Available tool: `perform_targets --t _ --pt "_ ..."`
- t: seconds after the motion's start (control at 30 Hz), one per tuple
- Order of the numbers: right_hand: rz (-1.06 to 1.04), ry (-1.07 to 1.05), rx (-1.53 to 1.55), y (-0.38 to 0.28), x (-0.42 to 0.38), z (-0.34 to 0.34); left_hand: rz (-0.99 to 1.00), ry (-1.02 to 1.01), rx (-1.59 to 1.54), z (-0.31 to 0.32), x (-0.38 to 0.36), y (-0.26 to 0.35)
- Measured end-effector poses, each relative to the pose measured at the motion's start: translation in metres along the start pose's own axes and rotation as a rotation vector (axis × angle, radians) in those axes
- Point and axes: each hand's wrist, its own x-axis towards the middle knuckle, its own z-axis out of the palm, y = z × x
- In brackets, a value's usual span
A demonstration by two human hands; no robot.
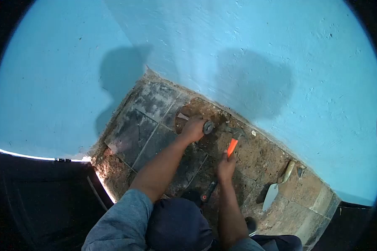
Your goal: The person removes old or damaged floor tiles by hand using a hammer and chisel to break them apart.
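Note:
My left hand (192, 129) is closed round a chisel (183, 116), whose round dark end sticks out on the right of the fist and whose flat blade points left at the edge of the grey tiles. In my right hand (226, 167) is a hammer (233, 146) with an orange handle. Its dark metal head lies just right of the chisel's round end, with a small gap between them. Under both tools is rough brown ground (247, 152) where no tile shows.
Grey tiles (132, 136) cover the corner at left. A trowel (271, 195) lies at right, near the blue wall (322, 104). Another dark-handled tool (208, 192) rests between my arms. A dark door (46, 196) stands at lower left.

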Motion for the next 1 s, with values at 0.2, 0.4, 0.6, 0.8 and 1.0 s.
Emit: perform_targets --t 0.2,0.4,0.6,0.8,1.0 --pt "0.036 -0.034 0.092 0.000 0.023 -0.017 -0.017 0.222 0.069 0.010 0.003 -0.010" --pt "-0.038 0.094 0.407 -0.070 0.027 -0.057 -0.141 0.204 0.002 -0.001 0.020 -0.014" --pt "-0.493 0.557 0.661 -0.140 0.029 -0.084 -0.048 0.206 0.007 -0.003 0.020 -0.021" --pt "-0.306 0.344 0.031 -0.056 0.028 0.002 -0.046 0.212 0.018 0.004 0.020 -0.027" --pt "-0.009 -0.211 -0.166 0.002 0.044 -0.007 0.073 0.280 0.078 0.032 0.020 -0.031"
